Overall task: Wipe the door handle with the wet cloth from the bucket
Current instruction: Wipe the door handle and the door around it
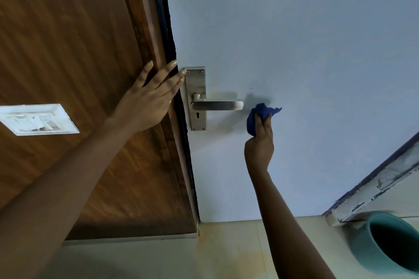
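From the head view we see the metal door handle (pixel 217 105) on its backplate (pixel 196 98) at the left edge of a pale blue door (pixel 294 41), the lever pointing right with a keyhole just under it. Our left hand (pixel 147 102) lies flat to the left of the handle, fingers (pixel 169 75) spread open and holding nothing, the palm across the brown wooden frame (pixel 68 29) and the fingertips reaching the dark gap and the upper left corner of the backplate. Our right hand (pixel 260 140) is just right of and below the lever's free end, its fingers closed around a bunched blue cloth (pixel 260 112). The cloth is near the lever tip but apart from it, and casts a shadow on the door. A white switch plate (pixel 38 119) is on the frame, well left of the handle. The teal bucket (pixel 371 244) stands on the tiled floor (pixel 226 256), far below and right of the handle, partly cut off by the edge of the view.
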